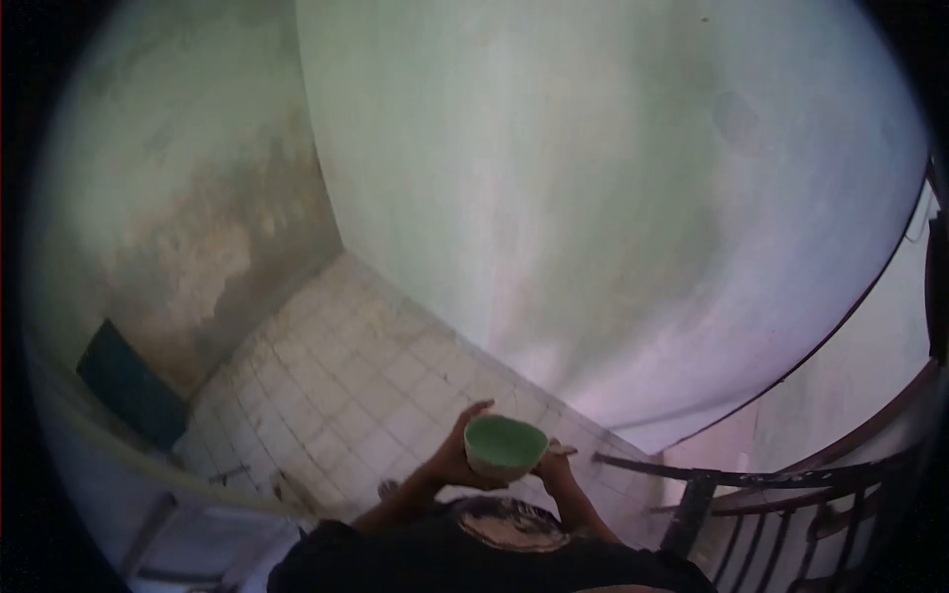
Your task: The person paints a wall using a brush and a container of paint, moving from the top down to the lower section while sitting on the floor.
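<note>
A pale bowl (491, 471) full of green paint-like liquid is held in front of my chest, roughly level. My left hand (453, 459) wraps around its left side and underside, with the thumb up along the rim. At the bowl's right side is my right hand (554, 468), with its fingers partly hidden. A small pale bit (562, 449) sticks out to the right by that hand; whether it is fingertips or a handle I cannot make out.
Ahead rises a green and white patchy wall (593, 198); the left wall (198, 257) is stained and peeling. Below lies a tiled floor (346, 376). A dark teal panel (133, 385) leans at left. Dark slatted wooden furniture (791, 524) stands close on my right.
</note>
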A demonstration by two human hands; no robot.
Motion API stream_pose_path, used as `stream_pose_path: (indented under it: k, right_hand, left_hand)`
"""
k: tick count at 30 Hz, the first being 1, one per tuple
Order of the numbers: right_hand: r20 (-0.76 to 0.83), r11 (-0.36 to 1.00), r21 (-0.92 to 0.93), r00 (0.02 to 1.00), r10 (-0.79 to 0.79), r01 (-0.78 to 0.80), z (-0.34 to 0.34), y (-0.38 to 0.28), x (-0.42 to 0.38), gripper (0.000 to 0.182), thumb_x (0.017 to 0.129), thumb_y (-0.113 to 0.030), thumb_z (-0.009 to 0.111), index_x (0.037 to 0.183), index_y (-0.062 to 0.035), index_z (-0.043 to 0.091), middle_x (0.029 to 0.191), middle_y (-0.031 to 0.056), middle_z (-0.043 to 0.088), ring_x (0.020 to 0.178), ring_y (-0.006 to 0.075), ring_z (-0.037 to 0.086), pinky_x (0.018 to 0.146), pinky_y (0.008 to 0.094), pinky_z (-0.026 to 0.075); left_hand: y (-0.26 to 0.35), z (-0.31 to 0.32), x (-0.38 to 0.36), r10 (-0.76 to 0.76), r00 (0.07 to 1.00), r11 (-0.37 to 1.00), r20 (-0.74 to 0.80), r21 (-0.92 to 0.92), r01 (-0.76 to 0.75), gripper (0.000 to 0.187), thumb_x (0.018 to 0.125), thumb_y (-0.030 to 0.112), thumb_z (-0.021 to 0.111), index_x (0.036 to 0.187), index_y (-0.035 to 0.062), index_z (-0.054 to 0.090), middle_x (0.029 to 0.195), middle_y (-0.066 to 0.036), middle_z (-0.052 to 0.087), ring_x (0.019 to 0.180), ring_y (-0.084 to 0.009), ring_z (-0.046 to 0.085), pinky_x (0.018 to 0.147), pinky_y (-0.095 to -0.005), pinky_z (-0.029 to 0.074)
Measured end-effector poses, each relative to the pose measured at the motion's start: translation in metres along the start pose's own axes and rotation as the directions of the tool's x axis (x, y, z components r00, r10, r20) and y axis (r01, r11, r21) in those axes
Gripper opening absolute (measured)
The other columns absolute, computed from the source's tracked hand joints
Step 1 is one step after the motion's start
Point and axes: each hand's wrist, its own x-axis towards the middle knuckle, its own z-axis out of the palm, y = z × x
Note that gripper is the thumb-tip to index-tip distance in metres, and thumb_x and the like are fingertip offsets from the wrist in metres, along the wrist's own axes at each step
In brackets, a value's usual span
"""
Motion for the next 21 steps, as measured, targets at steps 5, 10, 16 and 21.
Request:
stream_pose_path:
  k: [5, 10, 16, 21]
  right_hand:
    - [0.028, 0.998, 0.030, 0.998, 0.059, -0.060, 0.010, 0.000, -0.001, 0.016, 0.087, -0.018, 0.045, 0.099, -0.0097, 0.039, 0.086, 0.0112, 0.055, 0.071, 0.0228, 0.059, 0.059, 0.0353, 0.051]
    - [0.058, 0.968, 0.086, 0.971, 0.233, -0.237, 0.017, -0.018, -0.007, 0.017, 0.087, -0.018, 0.044, 0.100, -0.0081, 0.038, 0.088, 0.0130, 0.056, 0.070, 0.0226, 0.059, 0.058, 0.0345, 0.051]
    - [0.087, 0.874, 0.140, 0.885, 0.458, -0.466, 0.057, -0.071, 0.007, 0.017, 0.086, -0.016, 0.044, 0.099, -0.0077, 0.038, 0.087, 0.0122, 0.056, 0.069, 0.0207, 0.060, 0.057, 0.0320, 0.050]
    - [0.198, 0.882, 0.061, 0.872, 0.448, -0.467, 0.092, -0.073, 0.045, 0.019, 0.085, -0.016, 0.046, 0.102, -0.0086, 0.040, 0.084, 0.0111, 0.057, 0.068, 0.0185, 0.059, 0.055, 0.0311, 0.049]
  left_hand:
    - [0.018, 0.001, -0.012, -0.053, 0.996, 0.994, -0.075, -0.102, 0.045, 0.121, 0.045, 0.022, 0.090, 0.137, 0.0014, 0.013, 0.119, -0.009, 0.046, 0.113, -0.0195, 0.044, 0.096, -0.0341, 0.035]
    - [0.022, 0.004, -0.029, -0.073, 0.988, 0.993, -0.138, -0.103, 0.059, 0.109, 0.048, 0.015, 0.088, 0.134, 0.0019, 0.021, 0.123, -0.008, 0.044, 0.115, -0.0188, 0.043, 0.096, -0.0332, 0.035]
    - [0.026, -0.011, -0.061, -0.143, 0.935, 0.985, -0.324, -0.136, 0.103, 0.108, 0.047, 0.015, 0.088, 0.132, 0.0007, 0.025, 0.123, -0.010, 0.045, 0.115, -0.0198, 0.044, 0.097, -0.0334, 0.035]
    - [0.017, -0.044, -0.090, -0.168, 0.860, 0.974, -0.482, -0.215, 0.070, 0.108, 0.046, 0.021, 0.089, 0.130, -0.0017, 0.026, 0.123, -0.013, 0.046, 0.113, -0.0219, 0.047, 0.098, -0.0369, 0.035]
